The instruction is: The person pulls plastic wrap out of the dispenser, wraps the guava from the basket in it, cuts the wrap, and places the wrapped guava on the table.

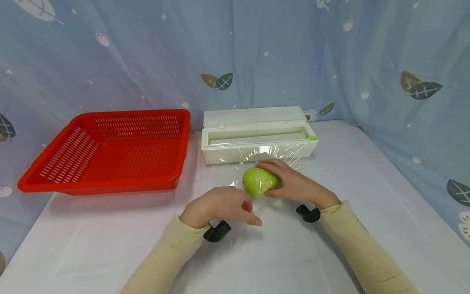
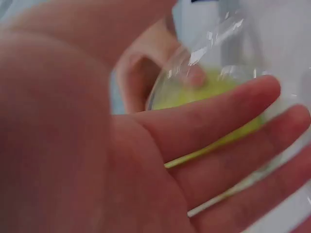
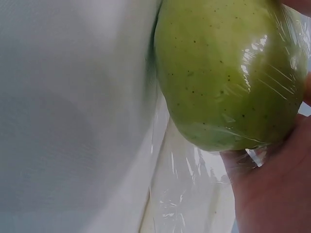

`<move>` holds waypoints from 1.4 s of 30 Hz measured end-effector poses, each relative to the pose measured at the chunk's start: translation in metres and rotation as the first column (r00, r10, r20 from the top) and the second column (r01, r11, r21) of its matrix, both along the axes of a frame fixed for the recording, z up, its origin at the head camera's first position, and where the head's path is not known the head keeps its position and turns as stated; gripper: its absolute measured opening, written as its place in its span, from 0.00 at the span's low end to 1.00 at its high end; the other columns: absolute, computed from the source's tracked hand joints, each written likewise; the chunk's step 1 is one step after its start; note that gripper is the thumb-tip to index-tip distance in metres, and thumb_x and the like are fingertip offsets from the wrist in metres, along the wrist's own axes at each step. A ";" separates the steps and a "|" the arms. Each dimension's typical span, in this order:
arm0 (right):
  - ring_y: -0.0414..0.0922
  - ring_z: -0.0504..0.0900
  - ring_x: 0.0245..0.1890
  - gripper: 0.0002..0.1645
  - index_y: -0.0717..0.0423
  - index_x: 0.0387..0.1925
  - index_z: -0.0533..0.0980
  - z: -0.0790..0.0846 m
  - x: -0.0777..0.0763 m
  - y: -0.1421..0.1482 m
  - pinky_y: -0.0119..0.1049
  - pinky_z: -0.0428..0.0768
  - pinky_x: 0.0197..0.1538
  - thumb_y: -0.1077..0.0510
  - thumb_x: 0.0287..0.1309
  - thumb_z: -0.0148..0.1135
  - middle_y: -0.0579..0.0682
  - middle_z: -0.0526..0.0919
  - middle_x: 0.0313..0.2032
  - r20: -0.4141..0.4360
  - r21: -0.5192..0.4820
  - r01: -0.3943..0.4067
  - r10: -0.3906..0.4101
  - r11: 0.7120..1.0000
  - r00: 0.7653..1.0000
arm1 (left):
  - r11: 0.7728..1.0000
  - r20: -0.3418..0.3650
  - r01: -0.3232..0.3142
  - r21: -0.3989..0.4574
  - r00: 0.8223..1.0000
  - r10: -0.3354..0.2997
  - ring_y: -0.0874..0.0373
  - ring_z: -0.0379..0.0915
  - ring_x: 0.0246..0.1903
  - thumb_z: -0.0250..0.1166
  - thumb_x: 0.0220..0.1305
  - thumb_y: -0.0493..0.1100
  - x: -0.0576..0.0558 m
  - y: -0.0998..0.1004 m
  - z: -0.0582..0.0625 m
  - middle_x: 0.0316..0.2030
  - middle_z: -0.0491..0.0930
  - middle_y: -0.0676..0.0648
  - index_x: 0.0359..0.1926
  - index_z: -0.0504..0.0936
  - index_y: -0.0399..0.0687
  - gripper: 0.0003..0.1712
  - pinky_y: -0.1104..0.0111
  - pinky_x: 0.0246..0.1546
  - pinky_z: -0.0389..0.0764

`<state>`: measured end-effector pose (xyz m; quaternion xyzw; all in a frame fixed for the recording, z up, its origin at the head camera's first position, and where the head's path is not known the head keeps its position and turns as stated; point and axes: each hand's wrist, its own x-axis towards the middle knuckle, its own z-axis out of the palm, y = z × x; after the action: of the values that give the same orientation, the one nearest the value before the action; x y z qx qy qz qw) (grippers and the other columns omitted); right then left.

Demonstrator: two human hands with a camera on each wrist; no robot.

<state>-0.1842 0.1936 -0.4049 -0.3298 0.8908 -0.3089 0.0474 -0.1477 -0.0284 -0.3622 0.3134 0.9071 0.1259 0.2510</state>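
A green pear [image 1: 258, 181] with dark specks lies on the white cloth, and clear plastic wrap [image 3: 187, 194] clings over part of it. My right hand [image 1: 295, 183] grips the pear from the right, fingers over the far side and thumb at the near side. Just left of the pear is my left hand [image 1: 220, 204]; its fingers [image 2: 228, 107] look straight and spread in the left wrist view, with film beside them. Whether they touch the film I cannot tell. The wrap stretches towards the white wrap dispenser box [image 1: 257, 157], whose lid stands raised.
A red plastic basket [image 1: 172, 178] with slotted sides stands at the left. A light green piece [image 1: 313, 138] sits on the box's right end. Behind them hangs a blue patterned curtain [image 1: 147, 53]; white cloth [image 1: 286, 257] covers the table.
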 end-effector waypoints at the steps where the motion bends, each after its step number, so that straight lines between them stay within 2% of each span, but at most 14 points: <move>1: 0.46 0.57 0.59 0.44 0.45 0.62 0.60 0.000 0.000 0.000 0.49 0.65 0.54 0.49 0.43 0.69 0.45 0.57 0.62 0.002 0.002 0.003 -0.003 1.000 1.000 | 1.000 -0.002 0.016 -0.020 1.000 -0.016 0.65 0.68 0.24 0.61 0.47 0.66 0.003 0.001 0.001 0.21 0.73 0.63 0.22 0.76 0.62 0.17 0.69 0.25 0.69; 4: 0.46 0.57 0.59 0.45 0.46 0.63 0.59 0.001 0.001 0.000 0.49 0.65 0.54 0.49 0.43 0.68 0.45 0.56 0.62 0.017 0.008 0.014 -0.014 1.000 1.000 | 0.997 -0.071 0.043 -0.071 0.996 -0.048 0.64 0.67 0.21 0.63 0.49 0.56 0.009 0.003 0.003 0.18 0.71 0.61 0.19 0.73 0.62 0.10 0.68 0.22 0.67; 6: 0.47 0.57 0.59 0.45 0.47 0.64 0.59 0.002 0.001 0.000 0.48 0.65 0.54 0.50 0.43 0.68 0.46 0.56 0.62 0.023 0.012 0.021 -0.021 1.000 1.000 | 0.996 -0.112 0.048 -0.073 0.992 -0.056 0.63 0.65 0.20 0.61 0.50 0.48 0.010 0.001 0.005 0.16 0.69 0.60 0.18 0.72 0.61 0.09 0.68 0.20 0.66; 9: 0.47 0.58 0.59 0.46 0.48 0.64 0.58 0.002 0.001 0.000 0.48 0.66 0.53 0.50 0.43 0.68 0.46 0.56 0.62 0.029 0.021 0.032 -0.033 0.999 0.999 | 0.998 -0.164 0.030 -0.046 0.986 -0.038 0.63 0.64 0.19 0.57 0.51 0.42 0.007 -0.004 0.010 0.15 0.67 0.59 0.20 0.71 0.60 0.08 0.68 0.19 0.64; 12: 0.47 0.58 0.59 0.45 0.48 0.64 0.58 0.001 0.001 0.000 0.48 0.67 0.53 0.49 0.43 0.67 0.46 0.56 0.62 0.029 0.029 0.045 -0.046 0.999 0.999 | 1.000 -0.183 -0.014 -0.015 0.983 0.011 0.62 0.64 0.19 0.57 0.52 0.41 0.002 -0.014 0.016 0.16 0.68 0.58 0.26 0.71 0.58 0.05 0.68 0.20 0.65; 17: 0.47 0.56 0.60 0.45 0.46 0.64 0.59 0.000 0.000 -0.002 0.49 0.65 0.54 0.47 0.43 0.67 0.46 0.57 0.62 0.029 0.035 0.067 -0.068 0.997 0.997 | 0.996 -0.143 -0.085 -0.001 0.986 0.084 0.62 0.67 0.24 0.61 0.54 0.42 -0.006 -0.031 0.025 0.22 0.71 0.57 0.33 0.75 0.58 0.05 0.68 0.25 0.68; 22: 0.45 0.57 0.60 0.45 0.46 0.63 0.59 0.000 0.000 -0.003 0.47 0.64 0.55 0.46 0.43 0.66 0.45 0.57 0.62 0.030 0.037 0.083 -0.084 0.996 0.996 | 0.997 -0.085 -0.082 -0.004 0.993 0.082 0.62 0.67 0.26 0.63 0.53 0.48 -0.012 -0.037 0.027 0.23 0.72 0.57 0.28 0.77 0.59 0.02 0.69 0.27 0.68; 27: 0.44 0.57 0.59 0.43 0.45 0.63 0.59 -0.001 -0.001 -0.002 0.47 0.64 0.55 0.46 0.44 0.65 0.44 0.57 0.61 0.040 0.030 0.096 -0.097 0.995 0.994 | 0.996 0.008 -0.090 -0.022 0.996 0.090 0.64 0.69 0.26 0.62 0.49 0.62 -0.012 -0.036 0.024 0.23 0.74 0.62 0.26 0.79 0.61 0.13 0.69 0.28 0.70; 31: 0.44 0.58 0.58 0.42 0.45 0.62 0.59 -0.002 -0.001 -0.003 0.47 0.65 0.54 0.46 0.45 0.65 0.43 0.57 0.61 0.054 0.018 0.111 -0.112 0.994 0.992 | 0.996 0.039 -0.078 -0.049 0.996 0.080 0.65 0.70 0.27 0.60 0.44 0.69 -0.010 -0.035 0.022 0.24 0.75 0.63 0.26 0.79 0.63 0.19 0.68 0.30 0.70; 35: 0.44 0.60 0.56 0.42 0.43 0.62 0.59 -0.003 -0.001 -0.003 0.47 0.65 0.52 0.46 0.44 0.65 0.44 0.57 0.61 0.074 0.012 0.148 -0.149 0.989 0.986 | 0.998 0.030 -0.055 -0.037 0.998 0.056 0.66 0.69 0.28 0.64 0.46 0.62 -0.011 -0.035 0.019 0.24 0.74 0.63 0.27 0.77 0.62 0.13 0.69 0.31 0.69; 38: 0.44 0.60 0.56 0.42 0.43 0.63 0.59 -0.003 0.000 -0.003 0.48 0.66 0.51 0.45 0.44 0.64 0.44 0.57 0.61 0.079 0.013 0.168 -0.168 0.986 0.983 | 0.999 -0.007 -0.044 -0.028 0.999 0.043 0.64 0.68 0.27 0.64 0.50 0.53 -0.013 -0.036 0.018 0.23 0.73 0.61 0.24 0.76 0.61 0.07 0.69 0.29 0.69; 42: 0.44 0.60 0.56 0.42 0.43 0.63 0.59 -0.003 0.000 -0.004 0.47 0.66 0.51 0.45 0.44 0.64 0.43 0.57 0.61 0.071 0.012 0.171 -0.172 0.985 0.983 | 0.995 -0.062 -0.095 0.023 0.993 0.096 0.61 0.67 0.25 0.61 0.54 0.44 -0.018 -0.044 0.021 0.21 0.72 0.57 0.25 0.74 0.57 0.04 0.69 0.26 0.68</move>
<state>-0.1844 0.1892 -0.4079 -0.2403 0.9146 -0.3208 0.0538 -0.1653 -0.0721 -0.3417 0.2761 0.9272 0.1371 0.2129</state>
